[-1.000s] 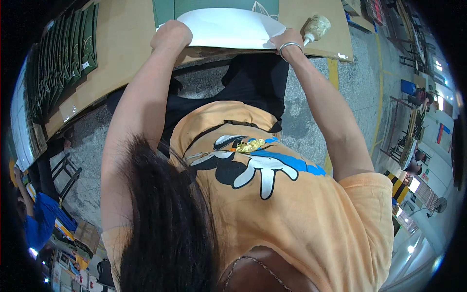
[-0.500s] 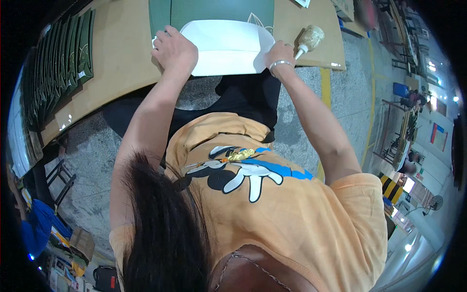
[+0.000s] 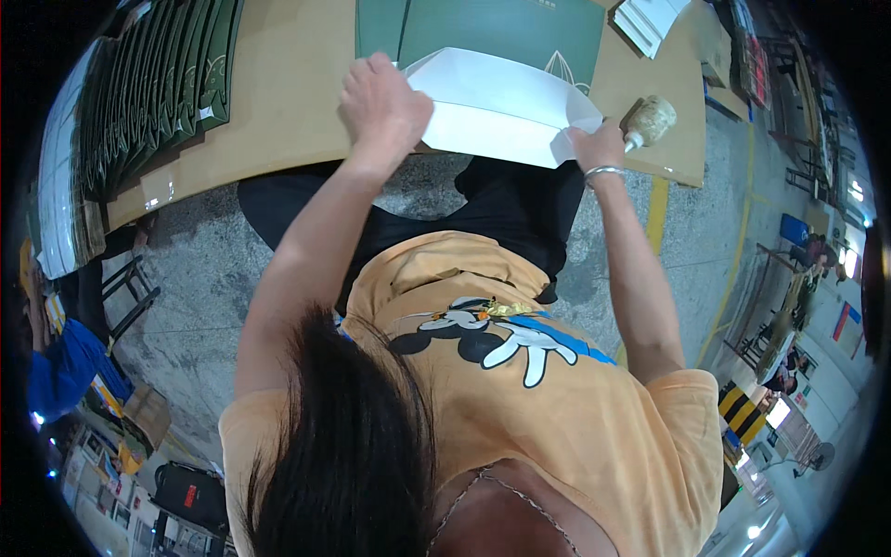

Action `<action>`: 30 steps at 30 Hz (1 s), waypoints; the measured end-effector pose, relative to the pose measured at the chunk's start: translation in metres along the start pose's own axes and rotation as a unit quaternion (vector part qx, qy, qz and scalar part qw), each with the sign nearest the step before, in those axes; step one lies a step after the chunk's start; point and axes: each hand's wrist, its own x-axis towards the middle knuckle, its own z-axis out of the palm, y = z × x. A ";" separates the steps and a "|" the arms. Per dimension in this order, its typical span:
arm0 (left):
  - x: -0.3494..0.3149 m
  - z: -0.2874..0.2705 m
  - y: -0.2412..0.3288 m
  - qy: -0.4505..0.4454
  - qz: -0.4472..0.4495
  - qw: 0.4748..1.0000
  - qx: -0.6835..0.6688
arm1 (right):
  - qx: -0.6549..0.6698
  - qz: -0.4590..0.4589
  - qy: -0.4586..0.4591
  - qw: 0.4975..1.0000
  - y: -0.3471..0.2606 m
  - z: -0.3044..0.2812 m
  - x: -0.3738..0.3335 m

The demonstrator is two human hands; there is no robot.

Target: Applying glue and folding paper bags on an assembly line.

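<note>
A green paper bag [image 3: 483, 32] lies flat at the table's far side, with a pale string handle [image 3: 558, 67] showing on its right. Along its near edge is a white paper piece [image 3: 501, 127], with a crease across it and its ends angled up; I cannot tell whether it is part of the bag. My left hand [image 3: 385, 107] is closed at its left end, the fingertips partly hidden. My right hand [image 3: 599, 146] pinches its right corner. Just beyond that hand lies a squeeze bottle [image 3: 652, 121] with a white nozzle, apparently a glue bottle.
A row of folded green bags [image 3: 167, 88] stands at the table's left. White sheets [image 3: 648, 23] lie at the far right. The brown table [image 3: 278, 102] ends just before my lap. A bag-like black case [image 3: 190, 497] is at the lower left.
The whole view has shifted, so table and hands appear farther right and lower. The white piece's rounded far edge now looks straighter, its ends more sharply angled. Both hands stay at its ends.
</note>
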 end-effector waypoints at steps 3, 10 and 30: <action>0.000 -0.008 -0.024 -0.094 -0.033 0.994 0.038 | -0.009 -0.019 -0.096 0.995 -0.018 -0.015 0.001; 0.036 -0.011 -0.023 -0.208 -0.011 0.971 0.113 | 0.029 0.048 -0.224 0.973 -0.023 -0.008 0.021; 0.051 -0.013 -0.017 -0.297 -0.040 0.949 0.100 | -0.029 0.047 -0.287 0.956 -0.043 -0.026 0.011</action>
